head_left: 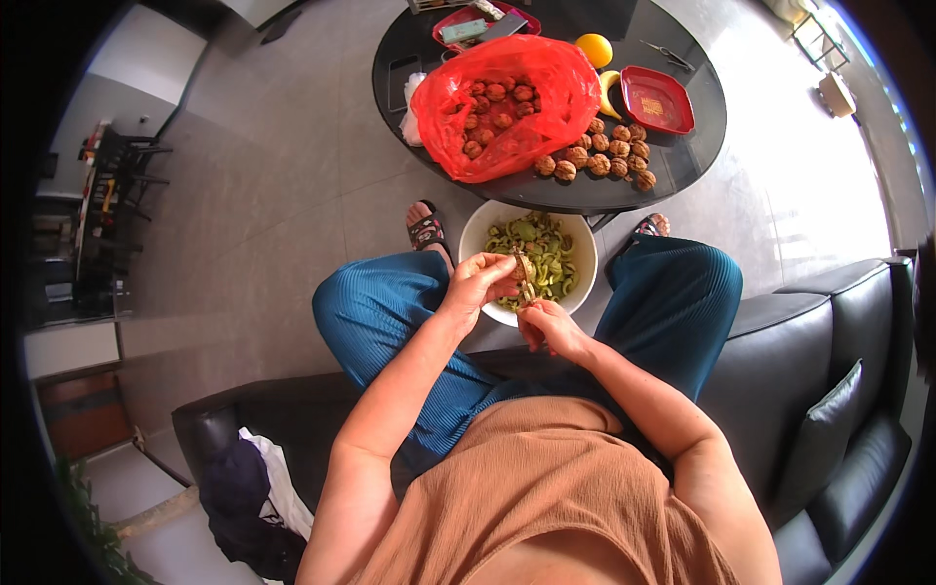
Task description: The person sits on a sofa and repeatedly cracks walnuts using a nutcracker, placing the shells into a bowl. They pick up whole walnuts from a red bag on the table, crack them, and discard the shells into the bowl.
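Brown top (546,478) lies nearest. Beyond it, over a white bowl (472,234) of green pieces (526,231), the left hand (480,284) pinches a walnut (526,264) and the right hand (554,329) something too small to identify. Loose walnuts (619,148) lie on the far tabletop (687,161).

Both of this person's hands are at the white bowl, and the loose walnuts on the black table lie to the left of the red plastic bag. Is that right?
Not quite: the head view shows the loose walnuts on the black table to the right of the red plastic bag. The left hand and right hand are at the white bowl.
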`<state>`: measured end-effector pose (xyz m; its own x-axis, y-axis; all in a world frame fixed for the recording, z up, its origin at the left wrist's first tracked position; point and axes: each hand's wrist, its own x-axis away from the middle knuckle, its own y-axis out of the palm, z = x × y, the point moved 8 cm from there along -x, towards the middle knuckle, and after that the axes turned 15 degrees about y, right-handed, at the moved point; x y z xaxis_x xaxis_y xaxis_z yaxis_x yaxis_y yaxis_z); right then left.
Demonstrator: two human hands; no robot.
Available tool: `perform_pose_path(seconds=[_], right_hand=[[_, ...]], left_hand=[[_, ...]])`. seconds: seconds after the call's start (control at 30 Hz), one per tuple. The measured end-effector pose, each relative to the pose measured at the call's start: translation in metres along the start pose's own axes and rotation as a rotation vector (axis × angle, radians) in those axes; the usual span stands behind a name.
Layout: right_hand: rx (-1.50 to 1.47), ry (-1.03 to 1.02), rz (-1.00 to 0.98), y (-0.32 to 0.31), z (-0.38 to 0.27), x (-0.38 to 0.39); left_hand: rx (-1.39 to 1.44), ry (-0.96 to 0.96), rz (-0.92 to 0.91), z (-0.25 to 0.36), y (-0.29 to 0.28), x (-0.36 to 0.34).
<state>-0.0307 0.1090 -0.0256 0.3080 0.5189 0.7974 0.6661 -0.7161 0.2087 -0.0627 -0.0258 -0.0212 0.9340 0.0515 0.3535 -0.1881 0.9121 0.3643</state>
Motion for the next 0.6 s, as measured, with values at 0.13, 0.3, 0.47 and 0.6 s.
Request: perform_pose_path(seconds=[0.13,0.3,0.47,0.6], right_hand=[[0.004,-0.008,-0.094,0.014,0.001,0.0],[0.007,-0.003,-0.119,0.026,0.002,-0.002],[0.014,0.008,-0.1,0.026,0.007,-0.006],[0.028,-0.027,-0.07,0.025,0.003,-0.002]], left_hand=[[0.297,-0.153,0.036,-0.009,0.011,-0.002],[0.32,-0.158,0.099,-0.025,0.013,0.0],[0.241,-0.139,0.186,-0.028,0.014,-0.003],[0.249,-0.134,0.203,-0.025,0.016,-0.001]])
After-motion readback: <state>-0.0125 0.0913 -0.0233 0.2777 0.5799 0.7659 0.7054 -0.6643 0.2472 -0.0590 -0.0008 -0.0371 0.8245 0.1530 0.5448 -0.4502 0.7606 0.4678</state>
